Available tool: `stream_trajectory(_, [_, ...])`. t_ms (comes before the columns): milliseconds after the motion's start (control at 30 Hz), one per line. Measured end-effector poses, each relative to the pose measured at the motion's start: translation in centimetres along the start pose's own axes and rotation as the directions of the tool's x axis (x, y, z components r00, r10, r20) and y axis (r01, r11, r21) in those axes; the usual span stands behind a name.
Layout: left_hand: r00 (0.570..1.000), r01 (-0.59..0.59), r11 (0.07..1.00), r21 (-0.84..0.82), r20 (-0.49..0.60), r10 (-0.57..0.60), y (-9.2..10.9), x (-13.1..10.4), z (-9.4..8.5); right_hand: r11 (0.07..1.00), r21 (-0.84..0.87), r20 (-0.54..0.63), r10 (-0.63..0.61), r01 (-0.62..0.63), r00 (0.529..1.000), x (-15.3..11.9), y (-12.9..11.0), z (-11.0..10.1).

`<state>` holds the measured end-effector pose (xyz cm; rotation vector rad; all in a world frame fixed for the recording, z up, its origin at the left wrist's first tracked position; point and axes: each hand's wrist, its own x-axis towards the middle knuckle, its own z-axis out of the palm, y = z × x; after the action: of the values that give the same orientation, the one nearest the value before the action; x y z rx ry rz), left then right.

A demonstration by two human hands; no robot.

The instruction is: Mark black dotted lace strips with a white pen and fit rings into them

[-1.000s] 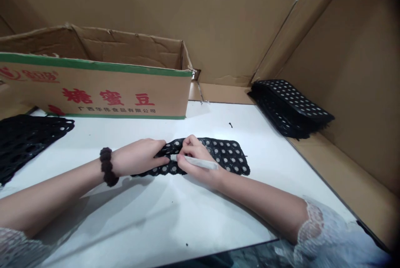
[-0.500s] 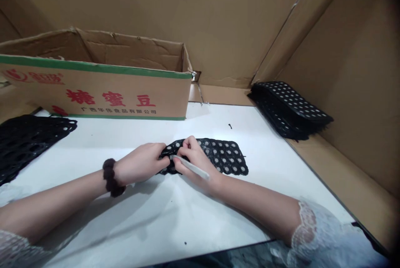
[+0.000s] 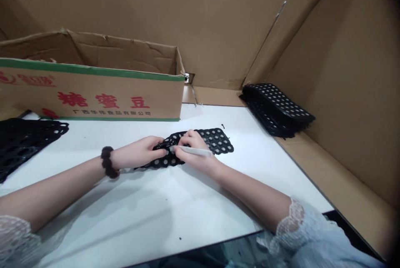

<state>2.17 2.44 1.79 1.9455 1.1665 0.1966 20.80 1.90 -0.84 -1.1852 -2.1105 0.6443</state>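
Black sheet [image 3: 215, 139], dotted with pale discs, lies on the tabletop [image 3: 131, 218] beneath both hands, one end reaching out beyond the right hand. The left hand [image 3: 140, 152] is clamped on the part to its right, thumb on top; its other fingertips are partly hidden. The right hand [image 3: 196, 160] is closed around a slim white tool [image 3: 199, 151], pen-fashion, with the tip pointing at the sheet just beside the left thumb. Whether the tip touches a disc or the black material is too small to tell.

Good work here seems to depend on the left hand pinning the sheet flat close to the tip, so it cannot buckle or slide as the tool bears on it. The left thumb is best placed just clear of the point, since a slip would catch it. A low, light tool angle should spare the surrounding rings, and short strokes, one disc at a time, would suit such closely set rows.
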Motion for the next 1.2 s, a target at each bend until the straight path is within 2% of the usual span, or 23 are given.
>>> stream_trajectory(67, [0.998,0.008,1.0,0.001,0.062,-0.008,-0.2,0.2,-0.8,0.995,0.09,0.032,0.045,-0.048,0.998,0.1,0.3,0.2])
stream_trajectory(167, [0.994,0.036,0.999,0.022,0.103,-0.038,-0.3,0.3,-1.5,0.981,0.19,0.027,0.034,-0.039,0.999,0.1,0.5,0.3])
stream_trajectory(367, [0.994,0.077,0.996,0.054,0.075,-0.081,-0.6,0.2,-1.5,0.971,0.232,0.058,0.049,-0.062,0.997,0.2,0.2,0.1])
stream_trajectory(600, [0.992,0.088,0.994,0.067,0.082,-0.093,-0.6,0.1,-1.4,0.964,0.263,0.072,0.008,-0.027,0.997,0.0,0.5,0.3])
stream_trajectory(733, [0.993,0.118,0.986,0.121,-0.02,-0.116,-0.6,-0.2,-0.9,0.958,0.286,0.077,0.001,-0.023,0.997,0.0,0.7,0.4])
stream_trajectory(933, [0.984,0.13,0.954,0.268,-0.156,-0.09,0.0,-0.6,0.3,0.975,0.22,0.082,-0.056,0.037,0.995,0.1,1.1,1.2])
stream_trajectory(1067, [0.969,0.162,0.927,0.338,-0.232,-0.085,0.6,-0.9,0.9,0.992,0.074,0.071,-0.106,0.101,0.992,0.1,0.5,1.6])
stream_trajectory(1200, [0.984,0.133,0.957,0.257,-0.15,-0.097,0.5,-1.1,0.5,0.992,-0.049,0.076,-0.113,0.117,0.991,0.0,-0.4,1.2])
